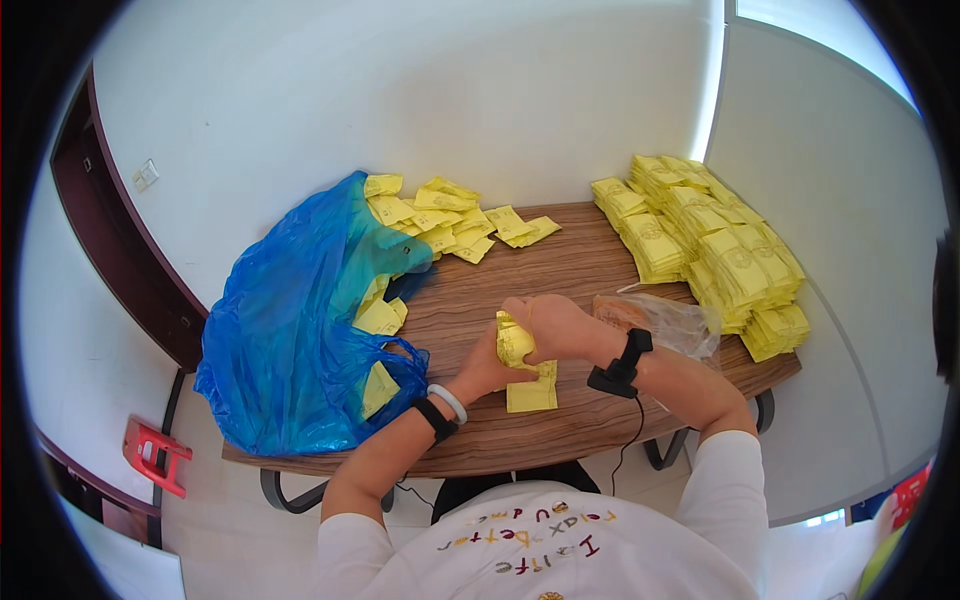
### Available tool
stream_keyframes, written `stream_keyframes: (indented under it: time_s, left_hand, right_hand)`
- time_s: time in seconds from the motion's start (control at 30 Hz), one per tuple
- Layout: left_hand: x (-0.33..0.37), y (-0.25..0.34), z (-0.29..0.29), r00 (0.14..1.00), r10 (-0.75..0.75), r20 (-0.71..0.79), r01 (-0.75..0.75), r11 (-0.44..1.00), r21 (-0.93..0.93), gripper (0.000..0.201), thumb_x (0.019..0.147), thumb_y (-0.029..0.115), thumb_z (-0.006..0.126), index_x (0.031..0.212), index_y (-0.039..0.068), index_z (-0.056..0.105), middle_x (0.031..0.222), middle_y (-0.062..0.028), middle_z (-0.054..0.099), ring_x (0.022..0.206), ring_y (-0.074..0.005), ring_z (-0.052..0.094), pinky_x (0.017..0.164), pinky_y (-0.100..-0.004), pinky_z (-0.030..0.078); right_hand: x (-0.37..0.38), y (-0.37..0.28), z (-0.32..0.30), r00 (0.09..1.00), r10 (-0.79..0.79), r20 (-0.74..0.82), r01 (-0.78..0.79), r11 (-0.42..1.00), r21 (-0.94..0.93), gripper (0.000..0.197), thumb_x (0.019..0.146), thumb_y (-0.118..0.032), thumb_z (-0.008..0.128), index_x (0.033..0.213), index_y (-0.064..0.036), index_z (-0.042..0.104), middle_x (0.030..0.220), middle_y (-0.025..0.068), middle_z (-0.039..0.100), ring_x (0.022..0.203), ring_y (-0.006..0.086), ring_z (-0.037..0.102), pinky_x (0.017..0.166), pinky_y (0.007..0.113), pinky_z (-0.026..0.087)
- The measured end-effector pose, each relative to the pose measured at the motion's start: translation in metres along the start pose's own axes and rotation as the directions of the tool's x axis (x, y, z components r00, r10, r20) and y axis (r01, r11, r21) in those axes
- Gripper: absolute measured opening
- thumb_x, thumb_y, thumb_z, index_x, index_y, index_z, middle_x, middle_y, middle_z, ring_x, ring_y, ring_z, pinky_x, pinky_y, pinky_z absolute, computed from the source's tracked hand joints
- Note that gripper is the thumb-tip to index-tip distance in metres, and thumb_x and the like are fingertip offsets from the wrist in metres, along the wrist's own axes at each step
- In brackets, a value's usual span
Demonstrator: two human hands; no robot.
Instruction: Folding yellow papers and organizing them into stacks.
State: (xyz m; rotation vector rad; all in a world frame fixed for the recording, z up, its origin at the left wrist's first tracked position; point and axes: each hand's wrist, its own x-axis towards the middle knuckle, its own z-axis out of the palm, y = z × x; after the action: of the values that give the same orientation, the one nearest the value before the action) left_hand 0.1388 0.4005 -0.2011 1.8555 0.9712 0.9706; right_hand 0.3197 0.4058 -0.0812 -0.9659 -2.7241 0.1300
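Note:
Above the middle of the table, my left hand (482, 366) closes round the near left side of a small yellow packet bundle (513, 342). My right hand (562, 326) curls over the bundle from the right, its fingers bent against it. How many packets are in the bundle is hidden by the fingers. Just below my hands, a flat yellow packet (533, 393) lies on the wood-grain table (460, 320). Close by my right wrist is a clear plastic bag (672, 322) with something orange-brown inside, too unclear to name.
A big blue plastic bag (290, 320) covers the table's left end, with yellow packets showing at its mouth. Loose yellow packets (440, 220) spill along the back. Stacked yellow packet bundles (705, 245) fill the right end. A red stool (155, 455) stands on the floor at left.

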Motion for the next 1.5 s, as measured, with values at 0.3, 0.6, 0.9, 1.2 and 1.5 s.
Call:
stream_keyframes:
  time_s: [0.3, 0.6, 0.9, 1.2, 1.5]
  left_hand:
    - [-0.039, 0.091, -0.013, 0.863, 0.3, -0.405, -0.095, 0.886, 0.453, 0.055, 0.07, 0.024, 0.084, 0.116, 0.008, 0.058, 0.098, -0.0071, 0.059, 0.097, -0.0255, 0.058, 0.084, -0.0383, 0.046]
    - [-0.024, 0.124, 0.006, 0.835, 0.434, -0.338, -0.085, 0.709, 0.7, 0.013, 0.078, 0.02, 0.075, 0.076, 0.009, 0.07, 0.068, -0.0035, 0.055, 0.069, -0.0209, 0.052, 0.064, -0.0341, 0.038]
    - [-0.032, 0.091, -0.013, 0.942, -0.313, -0.118, 0.065, 0.517, -0.854, 0.009, 0.086, 0.013, 0.063, 0.079, 0.009, 0.06, 0.067, 0.0019, 0.05, 0.062, -0.0099, 0.043, 0.058, -0.0245, 0.033]
    - [-0.022, 0.065, -0.032, 0.916, -0.399, -0.035, 0.171, 0.468, -0.867, 0.016, 0.093, 0.016, 0.061, 0.078, 0.012, 0.055, 0.064, 0.0033, 0.049, 0.058, -0.0077, 0.041, 0.055, -0.0219, 0.033]
    - [0.015, 0.019, -0.04, 0.832, -0.554, 0.037, 0.355, 0.48, -0.802, 0.013, 0.095, 0.017, 0.062, 0.082, 0.014, 0.057, 0.066, 0.0062, 0.05, 0.053, -0.006, 0.04, 0.049, -0.0221, 0.032]
  right_hand:
    - [-0.005, -0.002, -0.007, 1.0, 0.011, -0.007, -0.011, 1.0, -0.011, 0.054, 0.061, -0.02, 0.082, 0.097, -0.0035, 0.046, 0.08, 0.0171, 0.064, 0.08, 0.0389, 0.065, 0.064, 0.046, 0.051]
    - [0.0, 0.001, 0.007, 0.997, 0.076, -0.034, -0.076, 0.997, 0.009, 0.055, 0.058, -0.019, 0.084, 0.095, -0.0043, 0.046, 0.083, 0.017, 0.065, 0.082, 0.0384, 0.065, 0.066, 0.046, 0.051]
    - [-0.003, -0.009, -0.007, 0.993, 0.109, 0.054, -0.107, 0.994, -0.029, 0.056, 0.057, -0.016, 0.086, 0.097, -0.005, 0.048, 0.084, 0.0154, 0.066, 0.085, 0.0373, 0.066, 0.069, 0.046, 0.053]
    - [-0.006, -0.014, -0.003, 1.0, -0.005, 0.005, 0.006, 0.996, -0.088, 0.055, 0.061, -0.012, 0.084, 0.103, -0.0039, 0.05, 0.092, 0.0151, 0.066, 0.092, 0.0359, 0.066, 0.074, 0.044, 0.054]
    - [-0.006, -0.015, 0.001, 0.999, -0.033, 0.008, 0.033, 0.995, -0.095, 0.059, 0.063, -0.014, 0.084, 0.11, -0.0042, 0.051, 0.098, 0.0156, 0.064, 0.093, 0.0356, 0.064, 0.075, 0.044, 0.053]
